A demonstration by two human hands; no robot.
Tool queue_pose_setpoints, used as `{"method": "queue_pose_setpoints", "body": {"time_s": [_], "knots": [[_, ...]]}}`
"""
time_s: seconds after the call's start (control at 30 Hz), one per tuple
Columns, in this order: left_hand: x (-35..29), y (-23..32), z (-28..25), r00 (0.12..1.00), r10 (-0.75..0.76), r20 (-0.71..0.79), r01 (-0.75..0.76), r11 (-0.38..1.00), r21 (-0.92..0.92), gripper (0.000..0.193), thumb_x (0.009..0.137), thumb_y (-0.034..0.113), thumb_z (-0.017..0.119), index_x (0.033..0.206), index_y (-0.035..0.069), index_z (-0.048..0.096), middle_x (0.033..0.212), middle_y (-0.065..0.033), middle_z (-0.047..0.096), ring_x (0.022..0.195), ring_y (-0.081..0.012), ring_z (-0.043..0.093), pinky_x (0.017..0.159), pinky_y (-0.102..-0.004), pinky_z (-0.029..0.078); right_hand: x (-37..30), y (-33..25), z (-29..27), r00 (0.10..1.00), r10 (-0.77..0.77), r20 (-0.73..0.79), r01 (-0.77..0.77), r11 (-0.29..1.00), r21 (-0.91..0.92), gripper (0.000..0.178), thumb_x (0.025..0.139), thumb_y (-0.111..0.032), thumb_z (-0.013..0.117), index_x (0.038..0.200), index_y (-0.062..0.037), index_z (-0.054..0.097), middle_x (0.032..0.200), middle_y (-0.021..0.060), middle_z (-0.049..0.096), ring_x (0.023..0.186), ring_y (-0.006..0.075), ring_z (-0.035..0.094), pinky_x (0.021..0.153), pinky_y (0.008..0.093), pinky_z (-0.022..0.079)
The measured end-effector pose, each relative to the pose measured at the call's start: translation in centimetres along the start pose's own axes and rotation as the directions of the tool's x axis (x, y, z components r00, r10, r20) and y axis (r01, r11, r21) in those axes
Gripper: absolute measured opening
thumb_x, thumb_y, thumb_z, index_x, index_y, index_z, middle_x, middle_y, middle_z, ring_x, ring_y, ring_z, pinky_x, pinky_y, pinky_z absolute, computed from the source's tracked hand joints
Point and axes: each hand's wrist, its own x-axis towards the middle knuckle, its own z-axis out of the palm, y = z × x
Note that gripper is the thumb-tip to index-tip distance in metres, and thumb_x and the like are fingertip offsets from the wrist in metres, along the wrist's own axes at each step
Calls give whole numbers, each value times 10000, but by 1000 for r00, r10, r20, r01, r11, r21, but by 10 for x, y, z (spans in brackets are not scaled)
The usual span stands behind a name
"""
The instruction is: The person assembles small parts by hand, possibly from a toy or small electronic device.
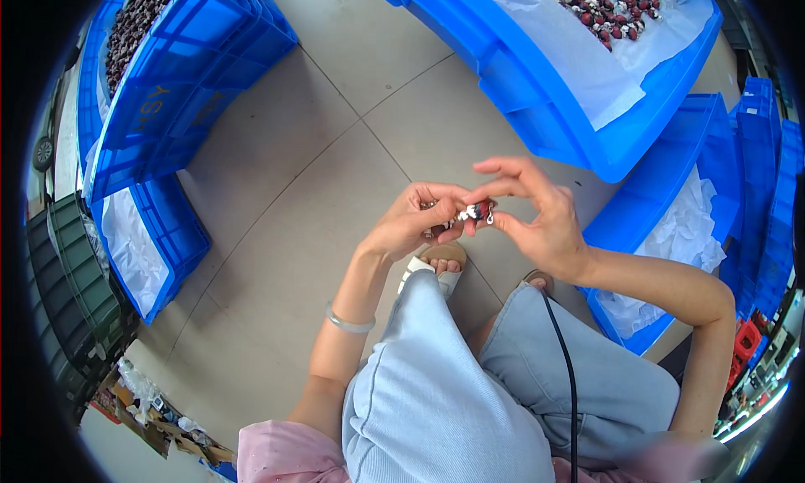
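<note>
In front of my knees, my left hand point(411, 220) is closed around small dark red and white pieces, partly hidden by its fingers. A small dark red, black and white charm point(480, 211) with a pale loop at one end sticks out from its fingertips. My right hand point(547, 231) meets it from the right. Its thumb and a finger close on the loop end of the charm, while its upper fingers are raised and spread. The charm's exact shape is too small to make out.
A blue crate point(537, 80) at the upper right holds many similar red and white pieces on white paper. Stacked blue crates point(180, 97) at the left hold dark pieces. Another crate point(708, 148) at the right contains crumpled white paper point(683, 240). A black cable point(566, 357) crosses my right leg.
</note>
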Motion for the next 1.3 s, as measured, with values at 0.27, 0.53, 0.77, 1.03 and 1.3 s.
{"method": "queue_pose_setpoints", "body": {"time_s": [0.27,0.53,0.77,1.03,1.3], "knots": [[-4,-11,3,983,-13,-185,41,988,148,331,859,272,662,1074,22,638,758,-31,623,553,-48,427,470,-190,286,-4,17,3,972,203,121,-214,973,86,424,735,72,617,1139,-19,527,1115,74,637,907,168,629,769,290,502],[1,-14,1,977,-30,-211,70,980,186,357,832,293,695,1059,22,641,744,-26,625,554,-44,425,469,-193,293,-4,22,4,974,202,100,-212,971,110,410,749,76,605,1138,-16,512,990,86,681,891,194,638,780,305,500],[5,-14,-4,969,-28,-245,85,971,224,381,804,320,723,1037,29,645,730,-9,617,553,-36,415,473,-191,284,-1,29,8,975,209,82,-219,963,156,396,757,67,617,1127,-15,505,952,99,690,864,216,647,768,316,495],[6,-13,-2,966,-29,-257,82,977,199,360,814,332,712,1023,47,648,719,0,595,549,-33,390,471,-186,269,3,28,8,970,223,94,-234,962,140,382,762,85,590,1120,-21,513,960,85,691,859,199,636,748,308,481],[6,-13,0,962,-41,-269,98,974,205,257,823,306,709,893,70,632,706,9,585,556,-27,392,472,-183,267,2,32,9,972,213,103,-226,964,143,370,763,75,595,1111,-25,520,965,73,692,850,193,633,707,296,461]]}}
